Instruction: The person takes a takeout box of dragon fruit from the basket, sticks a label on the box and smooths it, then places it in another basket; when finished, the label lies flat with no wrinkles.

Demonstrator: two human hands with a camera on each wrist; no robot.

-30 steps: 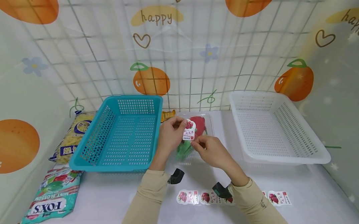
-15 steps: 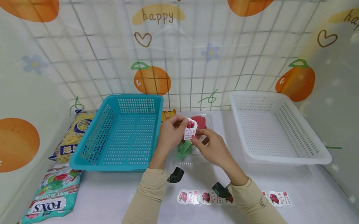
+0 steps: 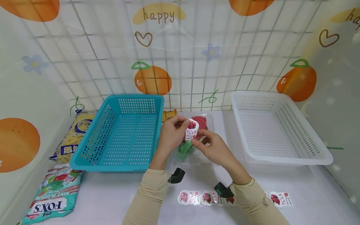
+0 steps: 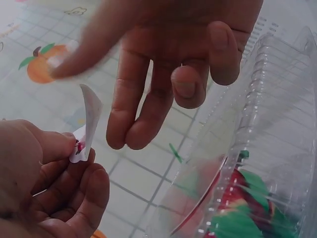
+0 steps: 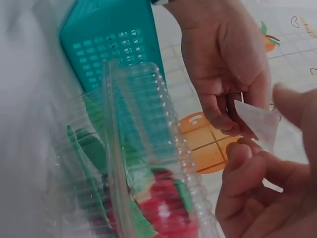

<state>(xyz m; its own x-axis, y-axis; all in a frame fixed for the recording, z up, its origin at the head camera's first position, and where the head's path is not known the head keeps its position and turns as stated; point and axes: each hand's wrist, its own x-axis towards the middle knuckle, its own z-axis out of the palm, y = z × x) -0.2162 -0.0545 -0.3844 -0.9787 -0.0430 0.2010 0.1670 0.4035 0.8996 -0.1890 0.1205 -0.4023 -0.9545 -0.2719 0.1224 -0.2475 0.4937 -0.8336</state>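
Observation:
My left hand point(image 3: 171, 134) pinches a small white sticker point(image 3: 191, 129) printed with red dragon fruit, thumb over its upper left edge. In the left wrist view the free part of the sticker point(image 4: 91, 116) bends up from the fingers. My right hand point(image 3: 213, 145) is close at the sticker's lower right, its fingers loosely bent; in the left wrist view a gap shows between its blurred thumb and the sticker. Behind and beneath the hands stands a clear plastic clamshell box point(image 5: 143, 94) with a red and green dragon fruit point(image 5: 168, 208) inside, partly hidden by the hands.
A teal basket point(image 3: 126, 138) stands left and a white basket point(image 3: 268, 128) right. A row of several stickers point(image 3: 188, 197) lies in front, partly under the right sleeve. A pasta-like bag point(image 3: 73, 137) and a FOX'S candy bag point(image 3: 52, 197) lie at far left.
The sticker has turned and shifted slightly right in my left hand. My right thumb and fingers, earlier at its lower corner, have spread somewhat beside it.

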